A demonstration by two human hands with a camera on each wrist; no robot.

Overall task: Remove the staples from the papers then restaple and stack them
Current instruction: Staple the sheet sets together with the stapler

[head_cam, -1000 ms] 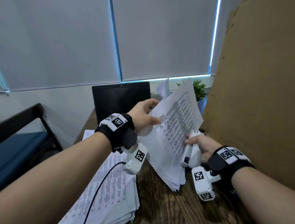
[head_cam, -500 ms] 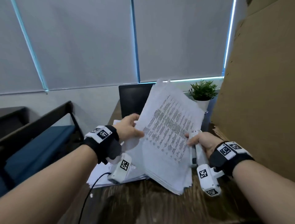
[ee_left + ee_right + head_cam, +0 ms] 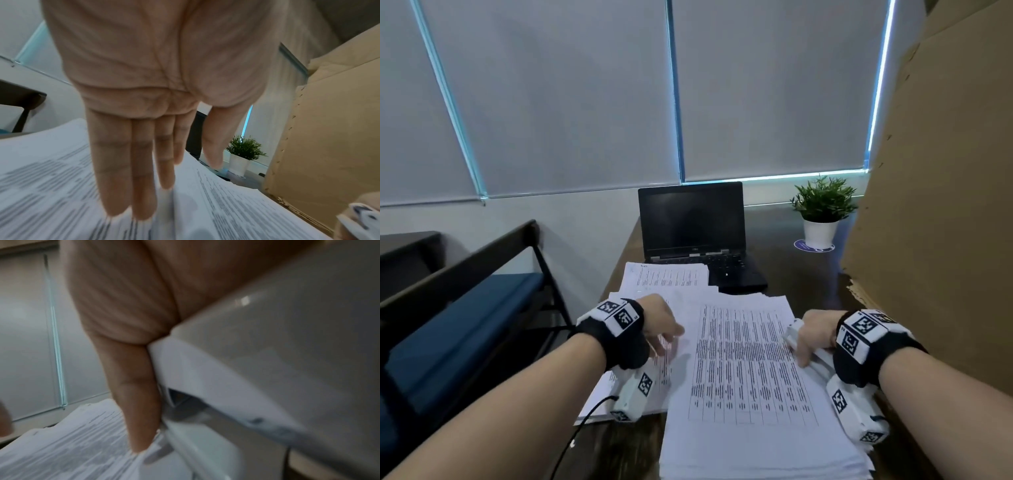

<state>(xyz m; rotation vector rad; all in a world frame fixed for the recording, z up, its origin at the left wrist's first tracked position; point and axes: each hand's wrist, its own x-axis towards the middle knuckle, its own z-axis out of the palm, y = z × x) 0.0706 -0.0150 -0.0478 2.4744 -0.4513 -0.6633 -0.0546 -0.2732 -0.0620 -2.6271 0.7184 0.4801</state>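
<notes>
Papers (image 3: 750, 370) lie stacked mid-frame, my left hand (image 3: 657, 325) flat and loose beside them, right hand (image 3: 813, 334) gripping the stapler (image 3: 822, 361); probably plenty left.

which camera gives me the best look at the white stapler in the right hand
The right wrist view: the stapler fills it beside the right hand holding it, though blurred. The head view shows only a sliver under the fingers; the left wrist view, a blurred white bit.

Two paper stacks (image 3: 750, 377) lie before the laptop (image 3: 698, 236), plant (image 3: 822, 212) at right.
</notes>
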